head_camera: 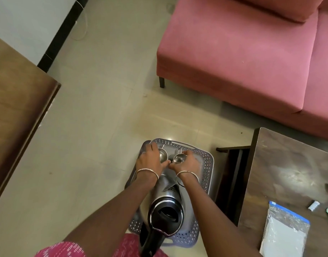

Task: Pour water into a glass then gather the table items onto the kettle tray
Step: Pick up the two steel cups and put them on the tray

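A: Hands?
B: Left hand [153,158] grips one small steel cup [162,154], right hand [185,160] the other steel cup [178,158].
A: Where?
B: Perforated grey plastic tray [206,164], 12 o'clock of the black-lidded steel kettle [167,210] (same tray).

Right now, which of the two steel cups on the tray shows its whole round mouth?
The right cup, beside the right hand, shows its full rim. The left hand partly covers the left cup.

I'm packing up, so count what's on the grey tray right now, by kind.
Steel cups: 2, one under each hand
Kettle: 1
Total: 3 things on the tray
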Action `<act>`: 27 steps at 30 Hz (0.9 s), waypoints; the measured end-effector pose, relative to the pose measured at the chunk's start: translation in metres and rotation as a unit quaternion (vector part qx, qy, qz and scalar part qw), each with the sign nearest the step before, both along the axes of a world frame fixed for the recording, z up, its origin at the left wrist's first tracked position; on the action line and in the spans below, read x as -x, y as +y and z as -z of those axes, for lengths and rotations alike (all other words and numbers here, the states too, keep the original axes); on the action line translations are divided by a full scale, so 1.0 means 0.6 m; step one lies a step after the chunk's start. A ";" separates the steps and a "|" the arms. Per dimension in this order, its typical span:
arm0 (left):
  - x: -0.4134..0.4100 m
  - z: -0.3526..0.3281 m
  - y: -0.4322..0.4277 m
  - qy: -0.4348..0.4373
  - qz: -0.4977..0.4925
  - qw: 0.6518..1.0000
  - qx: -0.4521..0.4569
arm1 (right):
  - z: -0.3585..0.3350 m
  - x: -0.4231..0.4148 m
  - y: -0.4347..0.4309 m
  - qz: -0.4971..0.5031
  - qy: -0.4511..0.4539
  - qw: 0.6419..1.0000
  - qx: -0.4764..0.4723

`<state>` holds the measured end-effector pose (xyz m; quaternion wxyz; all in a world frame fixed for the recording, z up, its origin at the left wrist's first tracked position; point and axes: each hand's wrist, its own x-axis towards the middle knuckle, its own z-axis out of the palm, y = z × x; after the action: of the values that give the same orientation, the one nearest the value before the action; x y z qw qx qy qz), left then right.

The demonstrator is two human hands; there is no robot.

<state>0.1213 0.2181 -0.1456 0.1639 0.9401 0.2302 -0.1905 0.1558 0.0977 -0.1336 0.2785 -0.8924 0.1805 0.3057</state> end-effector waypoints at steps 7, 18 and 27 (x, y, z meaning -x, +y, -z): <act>0.000 0.015 -0.001 0.000 0.072 0.995 -0.066 | 0.024 -0.006 0.006 -0.024 -0.010 0.999 0.020; 0.012 0.015 0.004 0.030 0.099 0.993 -0.058 | 0.028 0.005 -0.008 -0.079 -0.013 0.997 0.018; 0.013 0.008 0.005 0.034 0.119 0.990 -0.068 | 0.032 0.003 -0.010 -0.105 -0.014 0.994 0.020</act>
<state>0.1133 0.2212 -0.1502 0.0683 0.9628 0.1347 -0.2242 0.1541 0.0918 -0.1528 0.2298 -0.9159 0.0877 0.3171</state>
